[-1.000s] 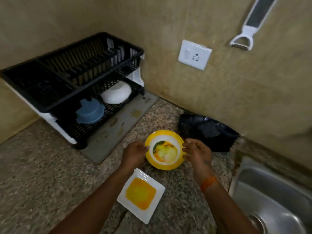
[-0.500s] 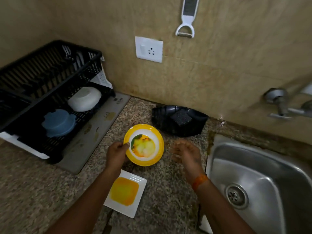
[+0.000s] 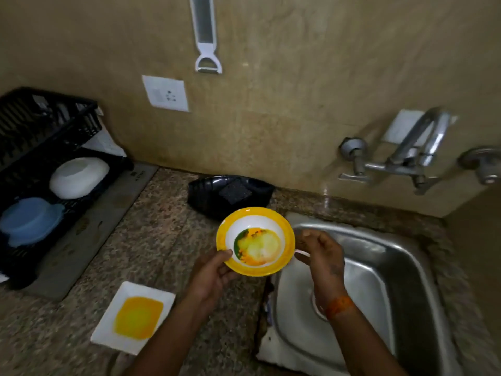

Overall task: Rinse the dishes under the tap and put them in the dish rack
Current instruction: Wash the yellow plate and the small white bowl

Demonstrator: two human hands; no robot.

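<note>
The left hand (image 3: 214,272) pinches the soiled, yellow-rimmed round bowl (image 3: 255,240) at the steel sink's (image 3: 379,289) edge; the right hand (image 3: 322,256), loosely curled, holds nothing. Rinsing comes next: carry it rightward under the chrome tap (image 3: 414,150).

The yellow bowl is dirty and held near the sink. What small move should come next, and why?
Probably carry the yellow bowl to the right, over the sink and under the tap. The left hand grips its rim, yellow and green residue lies inside, and it sits only at the sink's left edge. No water is seen running, so the right hand, beside the bowl, could open the tap.
</note>
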